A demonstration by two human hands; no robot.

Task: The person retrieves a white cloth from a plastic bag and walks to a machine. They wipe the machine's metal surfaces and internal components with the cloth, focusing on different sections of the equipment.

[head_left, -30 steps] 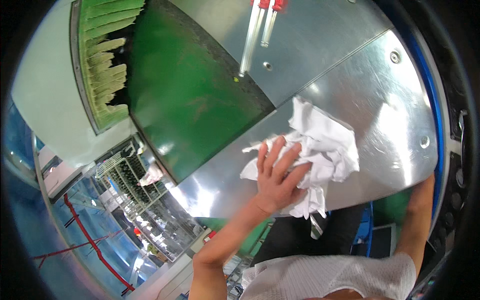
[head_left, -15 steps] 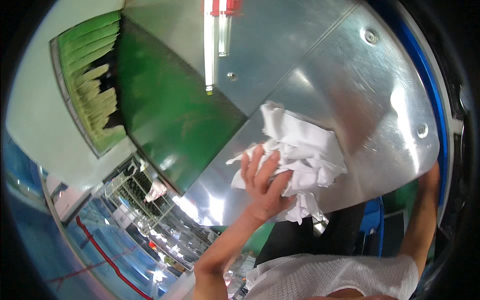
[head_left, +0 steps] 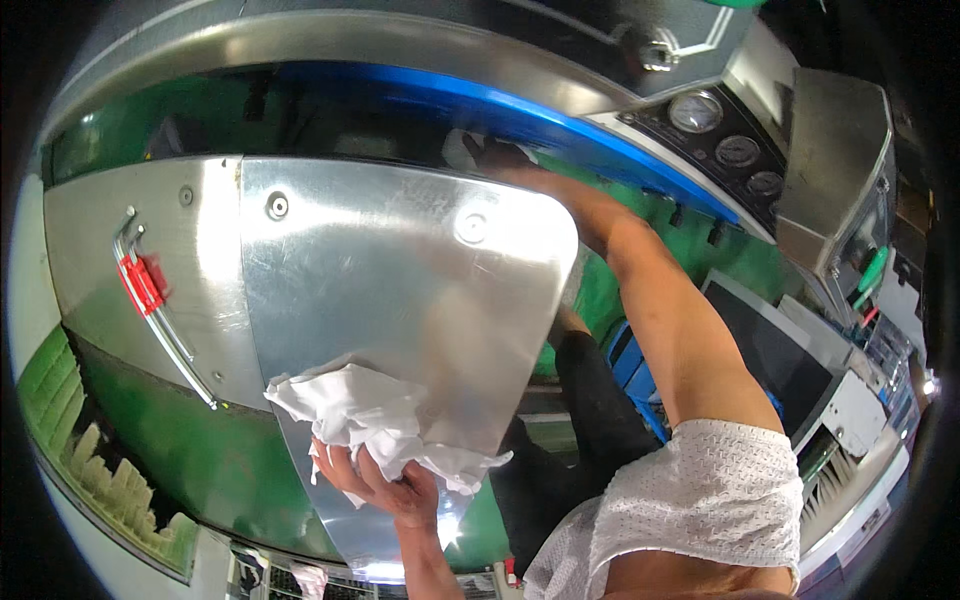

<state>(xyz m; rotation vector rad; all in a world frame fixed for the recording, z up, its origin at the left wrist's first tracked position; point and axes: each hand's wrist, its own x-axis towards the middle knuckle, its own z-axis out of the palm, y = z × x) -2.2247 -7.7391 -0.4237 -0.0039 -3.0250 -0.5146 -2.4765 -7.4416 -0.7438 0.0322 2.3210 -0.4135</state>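
My left hand [head_left: 385, 487] presses a crumpled white cloth [head_left: 365, 405] onto a shiny metal plate [head_left: 350, 270], its fingers curled into the folds. The cloth lies on the plate's near part, with one end trailing to the right. My right arm stretches forward past the plate's rounded right corner. Beyond the far edge, my right hand [head_left: 500, 160] is in shadow beside a small whitish patch. Its fingers are too dark to read.
A hex key set in a red holder [head_left: 143, 287] lies on the plate's left section. A blue rail [head_left: 450, 92] runs behind the plate. Round gauges [head_left: 738, 151] sit on a panel at far right. A green bristled strip [head_left: 100, 465] is at lower left.
My view has turned to the right, bringing the gauges and my right arm into sight. My left hand stays on the cloth. My right hand, hidden before, now shows behind the plate.
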